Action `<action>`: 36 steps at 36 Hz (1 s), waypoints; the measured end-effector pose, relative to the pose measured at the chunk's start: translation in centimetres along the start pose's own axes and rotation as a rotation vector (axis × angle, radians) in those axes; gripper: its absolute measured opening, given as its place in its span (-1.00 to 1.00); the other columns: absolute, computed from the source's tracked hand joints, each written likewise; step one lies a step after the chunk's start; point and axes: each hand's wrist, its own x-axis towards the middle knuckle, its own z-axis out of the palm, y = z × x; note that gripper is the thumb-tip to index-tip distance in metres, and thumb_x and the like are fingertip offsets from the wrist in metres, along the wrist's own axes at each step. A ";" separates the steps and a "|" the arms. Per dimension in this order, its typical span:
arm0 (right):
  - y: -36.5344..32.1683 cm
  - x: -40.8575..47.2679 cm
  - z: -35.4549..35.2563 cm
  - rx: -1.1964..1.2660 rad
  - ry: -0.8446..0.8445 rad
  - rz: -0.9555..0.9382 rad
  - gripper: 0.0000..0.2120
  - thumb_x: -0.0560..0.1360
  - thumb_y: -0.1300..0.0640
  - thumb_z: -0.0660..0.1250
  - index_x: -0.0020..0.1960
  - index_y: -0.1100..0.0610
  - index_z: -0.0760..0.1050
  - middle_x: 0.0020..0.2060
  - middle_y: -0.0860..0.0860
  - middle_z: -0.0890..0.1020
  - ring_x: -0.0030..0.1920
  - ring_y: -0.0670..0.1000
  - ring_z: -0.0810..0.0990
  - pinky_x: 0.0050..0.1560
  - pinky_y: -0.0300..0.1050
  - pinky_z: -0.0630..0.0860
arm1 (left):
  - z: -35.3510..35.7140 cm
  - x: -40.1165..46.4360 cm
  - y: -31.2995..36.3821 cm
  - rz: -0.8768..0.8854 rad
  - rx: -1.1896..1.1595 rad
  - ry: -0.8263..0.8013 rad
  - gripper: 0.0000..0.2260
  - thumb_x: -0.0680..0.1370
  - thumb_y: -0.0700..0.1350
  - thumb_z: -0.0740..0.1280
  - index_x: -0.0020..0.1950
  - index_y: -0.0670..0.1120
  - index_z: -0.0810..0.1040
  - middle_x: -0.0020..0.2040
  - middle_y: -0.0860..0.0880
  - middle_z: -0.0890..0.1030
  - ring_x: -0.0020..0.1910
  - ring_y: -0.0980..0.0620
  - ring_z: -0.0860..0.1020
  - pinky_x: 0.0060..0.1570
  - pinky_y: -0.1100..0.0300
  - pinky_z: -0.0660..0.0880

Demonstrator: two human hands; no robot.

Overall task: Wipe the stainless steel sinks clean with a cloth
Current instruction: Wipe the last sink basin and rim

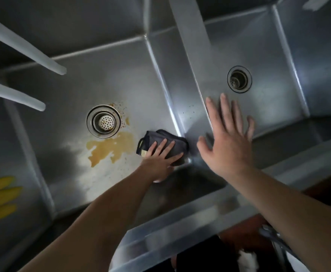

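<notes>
The stainless steel sinks sit side by side under the camera, and the dark cloth lies folded in the near right corner of the left basin, against the dividing wall. The left hand presses it flat, fingers straight and slightly spread over the fabric, not curled round it. The right hand hovers open above the divider, fingers splayed, holding nothing. A brown spill and rusty specks lie between the cloth and the strainer drain, not yet wiped. With only a flat palm on it, the cloth could bunch or slide out from under the hand on wet steel. One broad pass could also smear the stain wider or push residue into the drain holes. The right basin's drain looks clean.
</notes>
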 end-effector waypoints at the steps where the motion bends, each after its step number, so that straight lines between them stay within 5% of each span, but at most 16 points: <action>1: -0.1 -0.2 0.2 -0.021 -0.008 0.004 -0.17 0.47 -0.12 0.18 0.64 -0.07 -0.10 0.64 0.05 -0.01 0.61 0.20 0.04 0.49 0.39 0.06 | 0.2 -0.4 0.3 0.029 0.013 -0.020 -0.47 0.65 0.23 -0.01 0.58 0.32 -0.16 0.62 0.02 -0.31 0.59 -0.09 -0.33 0.47 -0.13 -0.37; 10: -0.1 -0.1 0.7 -0.010 0.050 0.011 -0.21 0.47 -0.13 0.13 0.64 -0.05 -0.05 0.64 0.07 0.03 0.61 0.20 0.03 0.49 0.38 0.07 | -0.5 -0.3 -0.6 0.000 0.048 -0.038 -0.50 0.67 0.20 -0.06 0.56 0.35 -0.21 0.61 0.07 -0.32 0.59 -0.02 -0.33 0.48 -0.07 -0.36; 19: 0.4 -0.1 1.4 0.054 0.144 -0.013 -0.20 0.44 -0.11 0.21 0.63 -0.03 0.06 0.62 0.07 0.12 0.61 0.17 0.07 0.49 0.31 0.07 | -9.5 7.0 -8.8 -0.427 -0.191 0.129 -0.47 0.66 0.18 -0.04 0.57 0.33 -0.22 0.63 0.03 -0.30 0.60 -0.09 -0.26 0.53 -0.16 -0.23; 27: 0.8 0.0 1.8 0.119 0.182 -0.045 -0.23 0.44 -0.09 0.25 0.61 0.01 0.16 0.60 0.10 0.18 0.60 0.20 0.11 0.47 0.35 0.14 | -17.5 14.5 -13.3 -0.640 -0.312 0.211 -0.45 0.65 0.14 0.04 0.57 0.34 -0.16 0.64 0.02 -0.23 0.61 -0.12 -0.24 0.53 -0.15 -0.21; 36: 0.7 0.1 1.8 0.129 0.181 -0.040 -0.20 0.41 -0.07 0.25 0.62 0.01 0.13 0.60 0.12 0.17 0.60 0.23 0.11 0.45 0.34 0.18 | -13.2 9.9 -8.6 -0.492 -0.249 0.066 -0.43 0.63 0.26 0.01 0.55 0.36 -0.24 0.62 0.01 -0.32 0.59 -0.11 -0.30 0.52 -0.14 -0.25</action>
